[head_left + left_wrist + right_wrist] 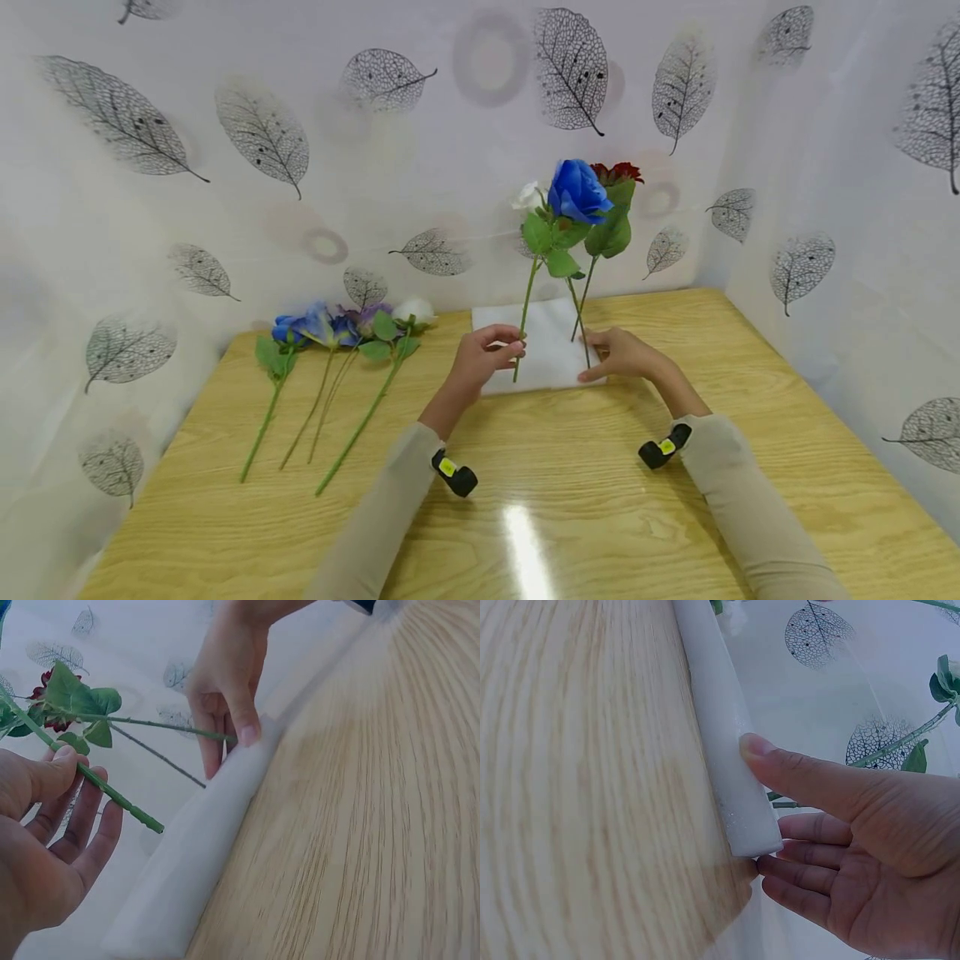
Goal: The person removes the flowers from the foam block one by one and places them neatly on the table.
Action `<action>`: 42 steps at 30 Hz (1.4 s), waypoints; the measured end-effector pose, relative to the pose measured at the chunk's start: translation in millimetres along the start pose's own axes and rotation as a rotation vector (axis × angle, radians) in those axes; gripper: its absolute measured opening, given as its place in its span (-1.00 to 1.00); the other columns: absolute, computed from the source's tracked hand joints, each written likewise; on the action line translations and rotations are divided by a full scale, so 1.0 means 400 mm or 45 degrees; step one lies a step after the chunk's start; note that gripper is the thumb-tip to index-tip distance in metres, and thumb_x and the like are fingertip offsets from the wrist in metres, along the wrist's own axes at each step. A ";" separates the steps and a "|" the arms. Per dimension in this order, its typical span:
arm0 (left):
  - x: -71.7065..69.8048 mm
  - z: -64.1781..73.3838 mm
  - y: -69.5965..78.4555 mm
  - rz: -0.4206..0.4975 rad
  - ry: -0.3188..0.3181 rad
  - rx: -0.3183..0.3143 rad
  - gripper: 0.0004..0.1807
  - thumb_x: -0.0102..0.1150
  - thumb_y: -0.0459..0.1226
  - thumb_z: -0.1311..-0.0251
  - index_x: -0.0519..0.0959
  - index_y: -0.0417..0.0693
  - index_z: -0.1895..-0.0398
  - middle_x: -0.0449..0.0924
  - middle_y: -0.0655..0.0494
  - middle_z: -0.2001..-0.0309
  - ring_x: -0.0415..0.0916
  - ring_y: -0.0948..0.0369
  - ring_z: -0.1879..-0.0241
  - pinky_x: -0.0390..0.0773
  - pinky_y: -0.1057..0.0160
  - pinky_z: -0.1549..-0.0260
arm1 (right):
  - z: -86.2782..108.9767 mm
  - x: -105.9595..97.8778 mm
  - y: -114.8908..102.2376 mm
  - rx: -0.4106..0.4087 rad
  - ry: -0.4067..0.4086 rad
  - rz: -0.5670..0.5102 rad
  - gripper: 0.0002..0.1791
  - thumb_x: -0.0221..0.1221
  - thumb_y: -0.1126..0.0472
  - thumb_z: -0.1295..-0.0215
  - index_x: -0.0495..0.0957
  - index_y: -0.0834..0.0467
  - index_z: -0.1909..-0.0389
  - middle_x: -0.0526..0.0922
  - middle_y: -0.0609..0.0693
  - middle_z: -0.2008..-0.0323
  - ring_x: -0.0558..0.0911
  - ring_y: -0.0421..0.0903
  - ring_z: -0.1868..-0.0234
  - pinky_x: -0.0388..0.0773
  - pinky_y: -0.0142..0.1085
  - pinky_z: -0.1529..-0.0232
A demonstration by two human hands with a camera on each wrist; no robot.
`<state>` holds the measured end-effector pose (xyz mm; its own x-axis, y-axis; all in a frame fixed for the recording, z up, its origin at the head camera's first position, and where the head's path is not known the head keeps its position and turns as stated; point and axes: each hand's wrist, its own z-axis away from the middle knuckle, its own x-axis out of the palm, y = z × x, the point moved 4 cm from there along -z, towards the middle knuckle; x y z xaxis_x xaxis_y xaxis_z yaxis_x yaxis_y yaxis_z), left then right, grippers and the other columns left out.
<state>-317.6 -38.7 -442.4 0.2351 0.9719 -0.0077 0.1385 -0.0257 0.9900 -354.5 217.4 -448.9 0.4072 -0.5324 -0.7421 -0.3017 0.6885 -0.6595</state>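
Observation:
My left hand [483, 358] pinches the green stem of a blue rose [579, 192] between thumb and fingers. The stem's cut end [154, 825] points down over a white foam block [543, 329]. Behind the rose, a red flower [618, 172] and a white flower [528, 197] stand with their stems reaching down to the block, near its right side. At that end, my right hand [622, 354] holds the block. In the right wrist view its thumb [759, 745] presses the block's face, while the other fingers lie at its end.
Several artificial flowers lie on the wooden table [525, 467] at the left, among them a blue one [288, 329], a purple one [371, 315] and a white rose [414, 310]. A leaf-printed curtain [420, 167] hangs along the back and sides.

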 end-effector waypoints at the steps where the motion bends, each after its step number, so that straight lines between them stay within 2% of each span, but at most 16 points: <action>1: -0.009 0.004 0.001 0.001 0.001 -0.006 -0.76 0.25 -0.38 -0.37 0.64 -0.29 -0.04 0.70 0.06 0.17 0.69 0.30 0.24 0.77 0.20 0.15 | 0.001 0.000 -0.001 0.005 0.000 -0.003 -0.01 0.50 0.10 -0.17 0.19 0.45 -0.45 0.15 0.39 -0.48 0.28 0.32 -0.46 0.33 0.13 -0.44; 7: -0.060 0.026 0.001 -0.031 0.018 -0.031 -0.76 0.23 -0.38 -0.38 0.62 -0.30 -0.05 0.68 0.10 0.18 0.70 0.31 0.25 0.77 0.23 0.20 | 0.007 -0.001 -0.006 0.031 -0.013 0.016 0.00 0.48 0.09 -0.18 0.16 0.45 -0.47 0.14 0.39 -0.49 0.33 0.31 -0.44 0.36 0.13 -0.42; 16: -0.139 0.063 0.001 -0.106 0.078 -0.145 -0.73 0.20 -0.39 -0.40 0.60 -0.27 -0.12 0.63 0.11 0.17 0.68 0.30 0.24 0.78 0.08 0.12 | -0.006 -0.006 0.011 0.031 -0.019 0.016 0.00 0.49 0.06 -0.17 0.18 0.41 -0.47 0.11 0.35 -0.51 0.29 0.27 -0.48 0.32 0.10 -0.45; 20: -0.178 0.081 -0.004 -0.148 0.081 -0.156 -0.70 0.19 -0.40 -0.41 0.57 -0.32 -0.15 0.62 0.07 0.15 0.68 0.27 0.23 0.78 0.13 0.15 | -0.009 -0.004 0.014 0.024 -0.026 -0.001 0.00 0.49 0.07 -0.17 0.18 0.42 -0.47 0.10 0.36 -0.51 0.27 0.27 -0.48 0.32 0.08 -0.45; 27: -0.236 0.115 0.004 -0.190 0.079 -0.178 -0.66 0.17 -0.42 -0.42 0.51 -0.42 -0.18 0.61 0.09 0.18 0.68 0.29 0.26 0.78 0.08 0.13 | -0.005 -0.004 0.006 0.031 -0.026 0.004 0.01 0.49 0.07 -0.17 0.18 0.43 -0.47 0.09 0.36 -0.51 0.27 0.28 -0.48 0.31 0.09 -0.45; 33: -0.278 0.133 -0.003 -0.241 0.072 -0.239 -0.67 0.16 -0.41 -0.43 0.52 -0.36 -0.20 0.56 0.07 0.16 0.69 0.21 0.21 0.76 0.02 0.08 | 0.001 -0.003 0.003 0.038 -0.028 -0.004 0.01 0.49 0.08 -0.18 0.16 0.42 -0.48 0.09 0.35 -0.51 0.26 0.28 -0.48 0.32 0.10 -0.45; 42: -0.322 0.159 -0.003 -0.305 0.080 -0.295 -0.64 0.18 -0.44 -0.39 0.51 -0.45 -0.19 0.54 0.05 0.20 0.69 0.10 0.15 0.78 0.14 0.17 | 0.004 -0.003 -0.002 0.035 -0.024 0.013 0.01 0.49 0.07 -0.17 0.18 0.42 -0.47 0.11 0.37 -0.50 0.28 0.31 -0.47 0.35 0.13 -0.42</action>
<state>-286.9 -178.9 -451.7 0.1612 0.9566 -0.2427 -0.0412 0.2522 0.9668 -353.3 218.3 -447.1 0.4207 -0.5159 -0.7462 -0.2825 0.7071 -0.6482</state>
